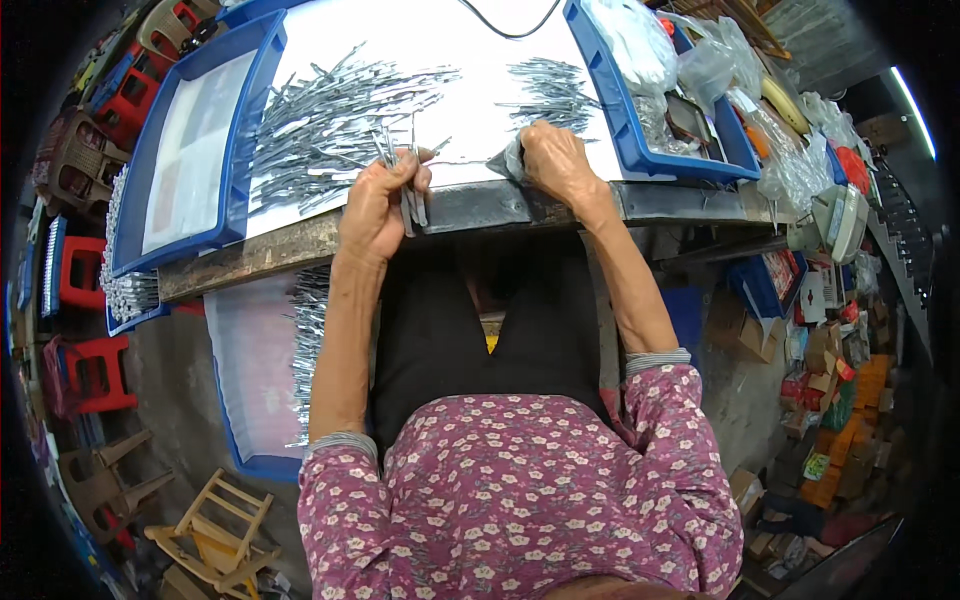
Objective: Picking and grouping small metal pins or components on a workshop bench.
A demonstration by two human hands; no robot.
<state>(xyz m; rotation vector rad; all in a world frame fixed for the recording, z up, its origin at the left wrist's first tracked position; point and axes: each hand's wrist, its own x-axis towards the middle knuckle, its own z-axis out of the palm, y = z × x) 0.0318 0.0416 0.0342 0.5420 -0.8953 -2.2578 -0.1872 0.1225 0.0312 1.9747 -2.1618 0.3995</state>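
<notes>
My left hand (372,205) is closed round a few slim grey metal pieces (416,208), which stick out above and below the fingers. At the table's front edge my right hand (560,162) is closed on a dark grey rag (510,160); whether a metal piece lies inside the rag is hidden. A wide, loose heap of slim metal pieces (330,110) spreads over the white tabletop beyond my left hand. Just past my right hand lies a smaller heap of similar pieces (550,85), mostly lying crosswise.
A blue tray (232,150) with a pale liner stands at the left, and a blue bin (625,135) of plastic bags at the right. Below the worn table edge (270,250) is another blue tray (275,467) with metal pieces. Red stools (100,375) stand left.
</notes>
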